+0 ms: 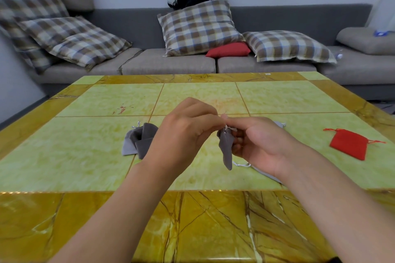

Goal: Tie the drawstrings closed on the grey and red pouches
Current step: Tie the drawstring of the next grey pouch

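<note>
A small dark grey pouch (pixel 227 149) hangs in the air above the middle of the table. My left hand (pixel 183 128) and my right hand (pixel 258 143) meet at its gathered top and pinch its pale drawstrings there. Two more grey pouches (pixel 139 140) lie heaped on the table to the left of my left hand. Another light grey pouch (pixel 261 172) lies flat under my right wrist, mostly hidden, with its white cord showing. A red pouch (pixel 348 144) lies flat at the right, its red cords spread out on both sides.
The table (pixel 106 156) has green tiles and a yellow marble border, with its near edge below my forearms. Behind it stands a grey sofa (pixel 171 64) with checked cushions, a red cushion (pixel 228 49) and a pile of dark clothes.
</note>
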